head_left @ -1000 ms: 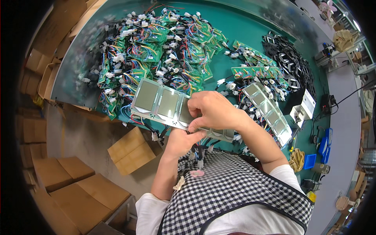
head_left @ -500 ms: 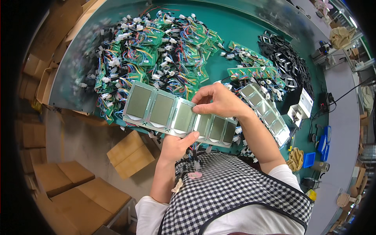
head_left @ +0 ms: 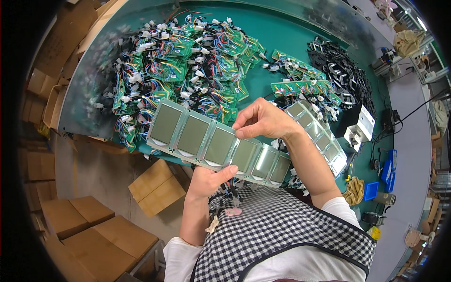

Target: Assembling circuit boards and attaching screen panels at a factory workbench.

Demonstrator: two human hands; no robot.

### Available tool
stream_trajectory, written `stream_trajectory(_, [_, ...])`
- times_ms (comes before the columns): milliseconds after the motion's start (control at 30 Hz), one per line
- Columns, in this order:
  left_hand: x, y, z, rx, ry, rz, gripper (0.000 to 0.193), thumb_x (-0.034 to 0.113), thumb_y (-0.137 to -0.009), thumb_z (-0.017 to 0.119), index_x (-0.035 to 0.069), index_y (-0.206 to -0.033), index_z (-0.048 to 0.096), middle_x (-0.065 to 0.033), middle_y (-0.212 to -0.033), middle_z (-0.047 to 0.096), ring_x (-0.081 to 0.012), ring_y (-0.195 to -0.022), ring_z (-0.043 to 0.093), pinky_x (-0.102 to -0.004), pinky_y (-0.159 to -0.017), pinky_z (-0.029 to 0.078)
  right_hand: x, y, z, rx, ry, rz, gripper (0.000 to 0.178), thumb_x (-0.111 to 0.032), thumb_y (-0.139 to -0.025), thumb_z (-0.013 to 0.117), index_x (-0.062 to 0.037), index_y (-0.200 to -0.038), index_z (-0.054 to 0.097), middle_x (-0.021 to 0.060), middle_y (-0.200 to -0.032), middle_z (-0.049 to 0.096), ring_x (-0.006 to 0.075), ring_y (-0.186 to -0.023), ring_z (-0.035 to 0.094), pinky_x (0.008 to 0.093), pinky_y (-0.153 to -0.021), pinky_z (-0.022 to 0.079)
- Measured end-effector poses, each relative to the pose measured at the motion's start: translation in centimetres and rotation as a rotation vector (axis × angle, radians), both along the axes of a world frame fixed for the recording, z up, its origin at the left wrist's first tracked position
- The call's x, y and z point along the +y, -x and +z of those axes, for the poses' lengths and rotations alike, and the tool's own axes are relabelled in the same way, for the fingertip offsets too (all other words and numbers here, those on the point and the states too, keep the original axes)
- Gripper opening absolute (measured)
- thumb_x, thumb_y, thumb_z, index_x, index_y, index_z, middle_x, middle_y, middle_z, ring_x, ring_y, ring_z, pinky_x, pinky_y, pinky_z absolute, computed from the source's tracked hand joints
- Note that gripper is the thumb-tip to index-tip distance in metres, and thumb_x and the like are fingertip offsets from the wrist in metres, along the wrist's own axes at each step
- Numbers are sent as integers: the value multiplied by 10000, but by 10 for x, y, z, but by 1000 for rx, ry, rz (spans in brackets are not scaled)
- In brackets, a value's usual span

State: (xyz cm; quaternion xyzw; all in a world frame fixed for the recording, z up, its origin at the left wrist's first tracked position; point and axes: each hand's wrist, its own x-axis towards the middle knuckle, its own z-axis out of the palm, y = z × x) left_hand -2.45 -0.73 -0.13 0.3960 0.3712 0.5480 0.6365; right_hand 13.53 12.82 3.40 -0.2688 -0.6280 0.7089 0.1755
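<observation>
A long strip-shaped circuit board of grey LCD screens point(head_left: 221, 146) is held tilted above my lap, its left end higher than its right. My left hand point(head_left: 206, 181) grips its lower edge from beneath, thumb resting on the front near the middle. At the upper edge, my right hand point(head_left: 263, 121) pinches with thumb and forefinger by the corner of a middle screen. Whether a thin film is between these fingertips cannot be made out. Wires hang below the board, in front of my checked apron point(head_left: 282, 216).
Green circuit boards with wires point(head_left: 174, 70) are heaped on the green bench point(head_left: 282, 35). More LCD boards point(head_left: 319, 136) lie to the right, beside a white and black device point(head_left: 359, 129). Black plastic parts point(head_left: 338, 70) are piled behind. Cardboard boxes point(head_left: 101, 244) stand at lower left.
The display board has tilted slightly, its right end lowering, and the glare has shifted across its screens. My right fingertips have moved a little right along the upper edge.
</observation>
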Motion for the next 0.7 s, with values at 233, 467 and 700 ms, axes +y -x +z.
stream_trajectory(233, [-3,2,0,63,6,-19,370,60,-759,599,-28,-1096,475,-61,-1023,525,-145,-928,489,-278,-806,394,-2,2,0,-1,29,-38,133,-43,-655,701,0,-769,647,18,-701,607,76,-634,537,205,-594,423])
stream_trajectory(467, [-4,0,7,94,-4,-11,333,68,-780,583,-21,-1085,484,-47,-991,533,-131,-894,494,-266,-781,402,-4,4,-3,27,86,-70,154,-60,-645,719,-3,-769,648,25,-699,612,81,-631,540,207,-600,428])
stream_trajectory(700, [-6,0,4,111,5,-34,330,66,-792,570,-18,-1098,479,-45,-993,531,-127,-899,488,-259,-778,402,-9,5,-1,19,61,-96,138,-42,-656,703,0,-775,646,28,-705,615,76,-633,540,205,-610,433])
